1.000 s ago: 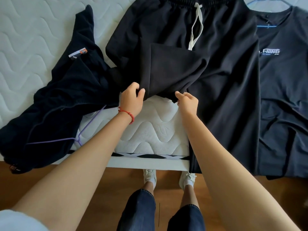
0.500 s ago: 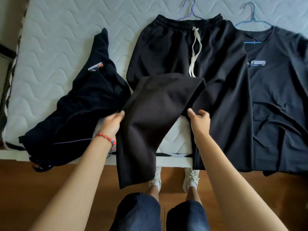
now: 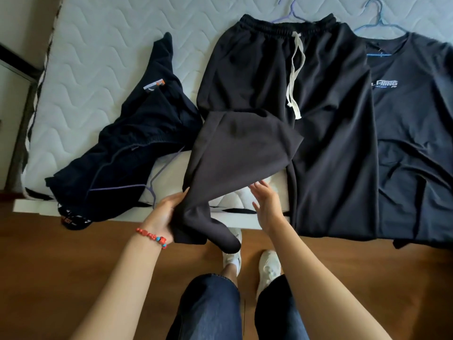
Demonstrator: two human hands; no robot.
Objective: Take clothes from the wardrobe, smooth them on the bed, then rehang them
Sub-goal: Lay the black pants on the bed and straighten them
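Fingers of the left hand (image 3: 164,214) curl round the hem of the black drawstring sweatpants (image 3: 282,99); the right hand (image 3: 267,204) hovers spread and empty just beside that leg. Three garments lie on the white quilted mattress (image 3: 98,57), the sweatpants centred, one leg folded across and dangling off its near edge. Smoothing seems underway; rehanging remains.

Wooden floor and white sneakers at the bedside

A brown wooden floor (image 3: 61,261) runs below the mattress edge; a pair of white sneakers (image 3: 268,268) stands on it, beneath dark blue jeans (image 3: 210,310). A red beaded bracelet (image 3: 152,237) circles one wrist.
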